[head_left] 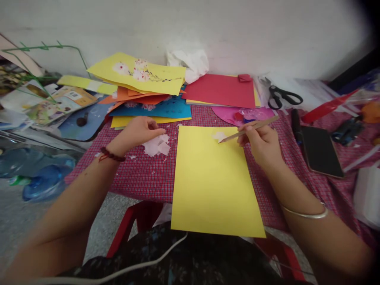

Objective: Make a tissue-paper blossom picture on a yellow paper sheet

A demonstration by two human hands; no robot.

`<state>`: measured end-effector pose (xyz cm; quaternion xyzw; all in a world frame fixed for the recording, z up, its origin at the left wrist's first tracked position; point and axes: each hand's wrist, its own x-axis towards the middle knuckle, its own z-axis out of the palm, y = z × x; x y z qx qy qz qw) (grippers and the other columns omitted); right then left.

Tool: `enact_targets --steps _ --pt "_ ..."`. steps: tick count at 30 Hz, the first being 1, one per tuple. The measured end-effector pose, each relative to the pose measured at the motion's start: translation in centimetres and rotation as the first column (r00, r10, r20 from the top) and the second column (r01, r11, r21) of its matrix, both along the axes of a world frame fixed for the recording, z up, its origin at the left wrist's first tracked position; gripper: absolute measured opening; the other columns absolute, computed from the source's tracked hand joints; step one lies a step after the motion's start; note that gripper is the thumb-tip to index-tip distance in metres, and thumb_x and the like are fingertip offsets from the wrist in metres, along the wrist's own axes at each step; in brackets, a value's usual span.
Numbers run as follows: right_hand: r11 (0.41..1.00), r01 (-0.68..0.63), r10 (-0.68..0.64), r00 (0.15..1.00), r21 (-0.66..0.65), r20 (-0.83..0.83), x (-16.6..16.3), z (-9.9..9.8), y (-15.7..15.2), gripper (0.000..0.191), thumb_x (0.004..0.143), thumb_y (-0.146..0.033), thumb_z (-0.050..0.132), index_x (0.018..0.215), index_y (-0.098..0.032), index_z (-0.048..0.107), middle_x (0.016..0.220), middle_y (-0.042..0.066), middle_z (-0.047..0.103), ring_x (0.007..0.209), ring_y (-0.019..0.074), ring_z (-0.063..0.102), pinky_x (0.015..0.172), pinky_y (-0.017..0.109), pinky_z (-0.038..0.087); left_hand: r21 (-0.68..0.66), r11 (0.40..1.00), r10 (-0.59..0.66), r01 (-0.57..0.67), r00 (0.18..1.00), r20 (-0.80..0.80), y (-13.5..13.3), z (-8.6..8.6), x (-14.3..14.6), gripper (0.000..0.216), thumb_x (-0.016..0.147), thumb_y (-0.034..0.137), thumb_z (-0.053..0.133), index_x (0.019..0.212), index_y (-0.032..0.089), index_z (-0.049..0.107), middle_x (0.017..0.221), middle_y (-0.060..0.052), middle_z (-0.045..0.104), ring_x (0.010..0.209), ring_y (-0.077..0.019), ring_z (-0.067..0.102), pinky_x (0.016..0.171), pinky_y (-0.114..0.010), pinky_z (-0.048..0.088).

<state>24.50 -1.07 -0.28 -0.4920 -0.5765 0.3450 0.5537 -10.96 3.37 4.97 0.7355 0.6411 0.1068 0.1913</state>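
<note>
My left hand (144,130) is closed, its thumb and fingers drawn together just above a small pile of torn pale pink paper scraps (156,146). Whether a scrap is between its fingertips I cannot make out. A sheet of yellow paper (213,182) lies in front of me, its near edge reaching past the table toward my lap. Near its top edge is a small pale paper patch (218,136). My right hand (261,142) grips a slim wooden stick (237,134) with a dark pointed tip, which reaches the patch's lower edge.
Behind the sheet lie stacked coloured papers (148,111), a yellow sheet with blossoms (136,73), crumpled white tissue (190,63) and red paper (218,91). At right are black-handled scissors (283,97) and a dark phone-like slab (322,150). A checked cloth (142,178) covers the table.
</note>
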Motion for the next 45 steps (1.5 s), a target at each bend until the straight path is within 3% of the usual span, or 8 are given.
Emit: enact_targets --steps 3,8,13,18,21,25,34,45 --pt "1.000 0.009 -0.008 1.000 0.005 -0.018 -0.1 0.2 -0.1 0.035 0.087 -0.054 0.069 0.079 -0.020 0.068 0.055 -0.001 0.062 0.046 0.0111 0.056 0.046 0.025 0.047 -0.027 0.999 0.019 -0.021 0.998 -0.060 0.8 -0.3 0.6 0.027 0.068 0.045 0.065 0.064 0.019 0.064 0.063 -0.004 0.064 0.060 -0.0171 0.054 0.056 -0.031 0.033" --pt "1.000 0.007 -0.007 1.000 0.002 -0.031 -0.1 0.4 -0.1 0.031 0.088 -0.051 0.068 0.079 -0.020 0.068 0.055 -0.001 0.062 0.047 0.0112 0.056 0.047 0.025 0.047 -0.021 0.991 0.136 -0.134 0.977 0.162 1.4 1.3 0.3 0.023 0.072 0.043 0.063 0.067 0.020 0.064 0.057 0.000 0.055 0.055 -0.0133 0.043 0.053 -0.030 0.030" --pt "1.000 -0.001 0.001 0.999 0.006 -0.045 0.1 0.3 0.0 0.029 0.088 -0.050 0.069 0.080 -0.022 0.068 0.056 -0.001 0.063 0.047 0.0120 0.056 0.046 0.026 0.046 -0.152 0.987 0.113 -0.051 0.896 0.430 0.7 3.0 1.2 0.023 0.073 0.043 0.072 0.069 0.022 0.065 0.063 0.000 0.059 0.053 -0.0101 0.044 0.052 -0.028 0.031" --pt "1.000 0.005 -0.004 0.999 0.011 -0.053 0.2 0.1 0.1 0.033 0.088 -0.054 0.068 0.080 -0.022 0.066 0.056 -0.001 0.062 0.046 0.0118 0.055 0.045 0.026 0.046 -0.239 0.960 -0.003 0.146 0.860 0.510 0.2 1.7 4.3 0.019 0.071 0.040 0.071 0.076 0.023 0.064 0.065 -0.003 0.064 0.055 -0.0137 0.054 0.054 -0.030 0.043" --pt "1.000 0.009 -0.008 0.999 0.015 -0.049 0.2 0.1 0.2 0.036 0.090 -0.057 0.064 0.082 -0.022 0.064 0.057 -0.001 0.061 0.046 0.0109 0.054 0.045 0.025 0.045 -0.292 0.920 -0.137 0.260 0.914 0.382 -0.1 0.5 5.6 0.028 0.067 0.037 0.070 0.092 0.024 0.067 0.063 0.000 0.062 0.051 -0.0146 0.054 0.049 -0.027 0.039" --pt "0.999 0.040 -0.039 0.999 0.029 -0.031 0.3 0.3 0.2 0.038 0.091 -0.058 0.062 0.083 -0.020 0.063 0.058 -0.002 0.060 0.047 0.0098 0.054 0.047 0.024 0.045 -0.209 0.916 -0.326 0.342 0.939 0.105 -0.3 0.3 5.6 0.020 0.072 0.040 0.063 0.076 0.022 0.069 0.065 -0.001 0.065 0.055 -0.0157 0.055 0.051 -0.027 0.038" --pt "0.998 -0.024 0.022 0.999 0.055 0.041 -0.5 -0.1 -0.2 0.043 0.092 -0.063 0.057 0.088 -0.021 0.062 0.062 -0.002 0.061 0.052 0.0105 0.055 0.051 0.024 0.044 0.201 0.861 -0.464 0.467 0.884 -0.064 -0.2 2.0 7.2 0.016 0.078 0.036 0.063 0.071 0.025 0.072 0.123 -0.006 0.066 0.113 -0.0296 0.058 0.107 -0.044 0.039" --pt "0.991 -0.017 -0.014 0.971 0.131 0.239 0.0 -0.8 0.0 0.039 0.099 -0.055 0.049 0.093 -0.020 0.065 0.070 0.002 0.063 0.059 0.0130 0.056 0.056 0.026 0.043 0.051 0.947 -0.322 0.318 0.933 0.159 0.7 1.4 12.2 0.013 0.072 0.031 0.058 0.063 0.021 0.061 0.068 -0.002 0.061 0.064 -0.0171 0.055 0.060 -0.029 0.039"
